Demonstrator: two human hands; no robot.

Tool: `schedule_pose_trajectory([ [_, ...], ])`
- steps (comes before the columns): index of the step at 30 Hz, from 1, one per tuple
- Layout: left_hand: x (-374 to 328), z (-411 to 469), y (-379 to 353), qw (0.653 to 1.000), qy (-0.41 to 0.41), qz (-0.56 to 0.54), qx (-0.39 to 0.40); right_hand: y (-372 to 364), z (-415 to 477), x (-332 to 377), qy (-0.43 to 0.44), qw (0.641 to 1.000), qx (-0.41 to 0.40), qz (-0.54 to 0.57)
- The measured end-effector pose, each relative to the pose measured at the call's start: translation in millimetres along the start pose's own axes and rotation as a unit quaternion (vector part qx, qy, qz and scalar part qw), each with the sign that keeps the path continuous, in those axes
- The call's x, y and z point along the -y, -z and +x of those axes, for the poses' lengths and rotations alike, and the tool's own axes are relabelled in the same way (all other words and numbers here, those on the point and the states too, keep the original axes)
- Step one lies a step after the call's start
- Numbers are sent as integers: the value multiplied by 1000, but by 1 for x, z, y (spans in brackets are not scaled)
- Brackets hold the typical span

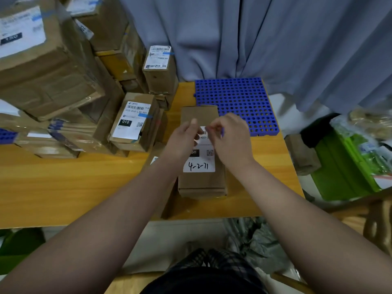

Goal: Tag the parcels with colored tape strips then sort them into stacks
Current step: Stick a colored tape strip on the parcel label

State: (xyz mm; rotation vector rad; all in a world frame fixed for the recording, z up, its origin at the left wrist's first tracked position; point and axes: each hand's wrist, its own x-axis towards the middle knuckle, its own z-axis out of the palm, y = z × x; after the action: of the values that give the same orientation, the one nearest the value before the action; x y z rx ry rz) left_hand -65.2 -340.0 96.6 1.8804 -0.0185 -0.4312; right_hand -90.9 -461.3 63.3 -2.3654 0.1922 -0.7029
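Note:
A flat brown parcel lies on the wooden table right in front of me, its white label handwritten "4-2-71". Both my hands hover over the label's upper part, fingertips close together. My left hand and my right hand pinch a small tape strip between them; only a blue sliver of it shows beside my right fingers. To the left, a labelled parcel marked "010" carries a blue tape strip across its label.
Stacks of cardboard parcels fill the table's left and back left, several with blue tape. A blue perforated mat lies at the back right. A green bag sits past the right edge. A grey curtain hangs behind.

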Motion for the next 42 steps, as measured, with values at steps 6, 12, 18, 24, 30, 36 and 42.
schedule_pose_trajectory([
  [6, 35, 31, 26, 924, -127, 360, 23, 17, 1, 8, -449, 807, -50, 379],
  [12, 47, 34, 29, 870, -175, 450, 101, 3, -10, 13, -610, 680, -18, 407],
  [18, 49, 33, 27, 848, -199, 481, 98, -9, -15, 11, -610, 672, -49, 417],
  [24, 47, 33, 19, 795, -198, 563, 107, -15, -16, 6, -600, 693, -63, 395],
  [30, 54, 35, 18, 764, -204, 601, 120, -21, -15, 1, -572, 731, -80, 364],
  [36, 56, 29, 17, 790, -198, 567, 120, -27, -15, -6, -435, 876, -7, 207],
  [42, 61, 29, 18, 898, -163, 399, 83, -22, -12, -17, -454, 857, -10, 243],
])
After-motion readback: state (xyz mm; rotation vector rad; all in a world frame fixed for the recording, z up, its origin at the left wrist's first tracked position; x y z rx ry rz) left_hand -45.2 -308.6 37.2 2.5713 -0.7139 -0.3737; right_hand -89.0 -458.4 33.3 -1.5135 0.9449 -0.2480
